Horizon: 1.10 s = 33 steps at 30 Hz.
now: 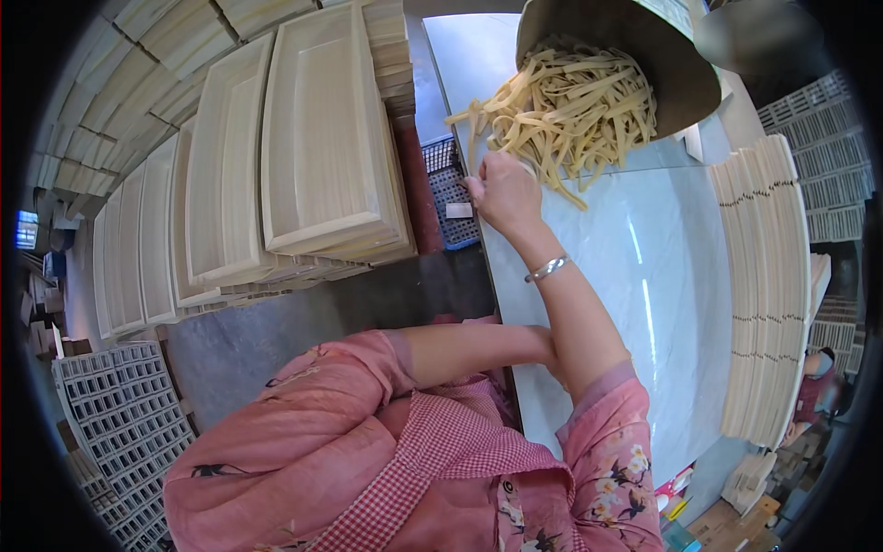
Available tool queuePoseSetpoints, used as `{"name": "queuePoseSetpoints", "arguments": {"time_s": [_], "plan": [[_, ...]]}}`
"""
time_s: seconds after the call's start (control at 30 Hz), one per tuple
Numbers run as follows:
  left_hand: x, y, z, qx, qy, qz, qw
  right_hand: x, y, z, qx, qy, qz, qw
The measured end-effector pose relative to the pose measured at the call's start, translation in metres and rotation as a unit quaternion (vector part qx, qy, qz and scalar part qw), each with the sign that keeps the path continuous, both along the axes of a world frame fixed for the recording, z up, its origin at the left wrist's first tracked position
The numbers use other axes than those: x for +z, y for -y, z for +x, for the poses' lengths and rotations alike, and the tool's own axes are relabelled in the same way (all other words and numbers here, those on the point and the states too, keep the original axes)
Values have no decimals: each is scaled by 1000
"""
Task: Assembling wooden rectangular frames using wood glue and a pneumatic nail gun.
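A heap of pale yellow flat strips (589, 110) spills from the mouth of a brown curved container (685, 87) onto a glossy white-topped table (662, 267). My right hand (508, 191), with a silver bangle at the wrist, is at the table's left edge, just below the near side of the heap. Its fingers are curled in and pressed together, and a loose strip hangs close to them. What they pinch, if anything, is too small to make out. My left forearm (478, 352) crosses underneath the right one, which hides my left hand.
Stacked shallow wooden trays (317, 129) rise left of the table. A blue plastic basket (451, 198) stands between them and the table. Thin wooden boards (763, 304) are piled along the right side. Grey slotted crates (124, 414) fill the lower left. A person (811, 391) is at the far right.
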State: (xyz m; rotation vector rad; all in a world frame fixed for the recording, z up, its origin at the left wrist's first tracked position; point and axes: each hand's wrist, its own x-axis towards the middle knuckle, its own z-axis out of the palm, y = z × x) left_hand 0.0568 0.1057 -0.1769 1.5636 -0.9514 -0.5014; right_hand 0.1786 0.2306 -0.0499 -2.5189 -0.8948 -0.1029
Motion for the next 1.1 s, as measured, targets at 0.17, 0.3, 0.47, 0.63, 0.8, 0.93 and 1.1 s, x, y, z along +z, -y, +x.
{"name": "queuePoseSetpoints", "arguments": {"time_s": [0.17,0.3,0.47,0.63,0.8,0.93,1.1], "plan": [[46,-1,18,-86,39,122,988,51,52,-3,-12,-106,126,986],[106,-18,16,-25,-44,-67,996,119,158,-21,-139,73,383,910],[105,-22,18,-49,59,-34,996,117,298,-80,-370,34,238,897],[129,-26,17,-51,5,87,995,94,366,-116,-412,-94,108,900],[137,-28,14,-42,-23,123,991,81,368,-123,-390,-53,180,901],[130,-29,12,-26,-32,105,994,73,330,-131,-343,-141,168,913],[132,-28,14,-19,-29,111,993,73,304,-144,-243,-180,151,941]]}}
